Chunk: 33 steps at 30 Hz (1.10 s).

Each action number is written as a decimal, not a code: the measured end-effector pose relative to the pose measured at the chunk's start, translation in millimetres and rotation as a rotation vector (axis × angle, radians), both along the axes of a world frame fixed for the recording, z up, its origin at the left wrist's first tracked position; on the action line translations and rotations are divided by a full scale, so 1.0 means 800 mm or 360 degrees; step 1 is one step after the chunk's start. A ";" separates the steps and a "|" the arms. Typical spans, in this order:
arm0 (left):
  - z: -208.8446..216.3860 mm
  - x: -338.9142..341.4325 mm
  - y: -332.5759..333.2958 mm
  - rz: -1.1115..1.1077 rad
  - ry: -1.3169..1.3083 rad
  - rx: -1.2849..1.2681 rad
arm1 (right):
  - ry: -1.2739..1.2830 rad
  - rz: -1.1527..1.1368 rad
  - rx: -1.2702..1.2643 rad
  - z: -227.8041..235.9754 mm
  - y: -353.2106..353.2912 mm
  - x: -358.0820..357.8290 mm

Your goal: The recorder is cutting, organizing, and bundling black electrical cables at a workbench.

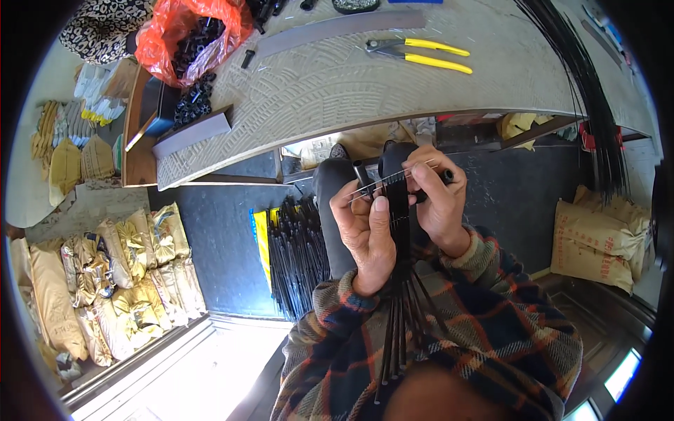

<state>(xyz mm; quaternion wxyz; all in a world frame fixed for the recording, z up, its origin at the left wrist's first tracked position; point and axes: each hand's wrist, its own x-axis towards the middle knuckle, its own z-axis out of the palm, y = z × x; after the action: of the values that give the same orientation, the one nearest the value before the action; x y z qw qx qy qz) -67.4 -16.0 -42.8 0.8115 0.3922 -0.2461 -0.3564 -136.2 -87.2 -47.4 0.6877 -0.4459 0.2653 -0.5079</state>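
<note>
Over my lap, a bundle of thin black rods (pixel 397 210) lies between my two hands, its lower ends fanned out against my checked sleeves and chest. Thin, pale, wire-like pieces (pixel 382 182) run crosswise over the top of the bundle. My left hand (pixel 366 235) pinches their left end, with a short black tube (pixel 362 175) standing by its fingertips. Their right end is between the thumb and fingers of my right hand (pixel 441 200), which also has a black tube (pixel 447 177) tucked in its fingers. How the wires meet the rods is too small to tell.
Yellow-handled cutting pliers (pixel 435 56) and a grey metal strip (pixel 337 31) lie on the workbench (pixel 309 98) ahead. A red plastic bag (pixel 158 49) holds black fittings. More black rods (pixel 298 252) stand left of my legs; long black strands (pixel 597 112) hang over the bench's right side.
</note>
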 end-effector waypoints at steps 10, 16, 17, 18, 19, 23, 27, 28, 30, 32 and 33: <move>-0.011 0.018 0.006 0.0056 -0.0063 0.0129 | 0.0332 0.0397 -0.0374 -0.004 -0.002 0.006; -0.007 0.072 0.012 -0.0413 0.0090 0.0176 | 0.0069 0.0548 -0.0125 -0.010 -0.003 0.003; -0.005 0.076 0.011 -0.0405 0.0062 0.0192 | 0.0165 0.0619 -0.0114 -0.008 -0.003 0.001; -0.001 0.079 0.010 -0.0396 0.0030 0.0211 | 0.0155 0.0605 -0.0109 -0.007 -0.003 0.001; 0.004 0.082 0.009 -0.0411 0.0021 0.0219 | 0.0175 0.0591 -0.0172 -0.006 -0.003 0.001; 0.005 0.088 0.011 -0.0386 -0.0041 0.0228 | 0.0336 0.0503 -0.0293 0.006 0.003 0.000; 0.003 0.079 0.012 -0.0215 -0.0172 0.0333 | 0.0458 0.0335 -0.0423 0.005 0.010 0.006; 0.005 0.076 0.011 -0.0163 -0.0199 0.0400 | 0.0327 0.0381 -0.0268 0.003 0.010 0.009; 0.003 0.076 0.009 -0.0213 -0.0236 0.0410 | 0.0061 0.0471 0.0035 -0.002 0.011 0.013; 0.000 0.076 0.008 -0.0298 -0.0153 0.0338 | 0.0000 0.0448 -0.0013 -0.005 0.010 0.012; -0.001 0.077 0.009 -0.0299 -0.0156 0.0344 | -0.0062 0.0442 -0.0068 -0.006 0.010 0.013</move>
<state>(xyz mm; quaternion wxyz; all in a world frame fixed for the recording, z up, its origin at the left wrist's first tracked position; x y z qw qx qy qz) -5.4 -8.9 -43.3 0.7147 0.4694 -0.2812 -0.4356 -125.4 -79.1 -52.0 0.7466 -0.4829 0.1767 -0.4220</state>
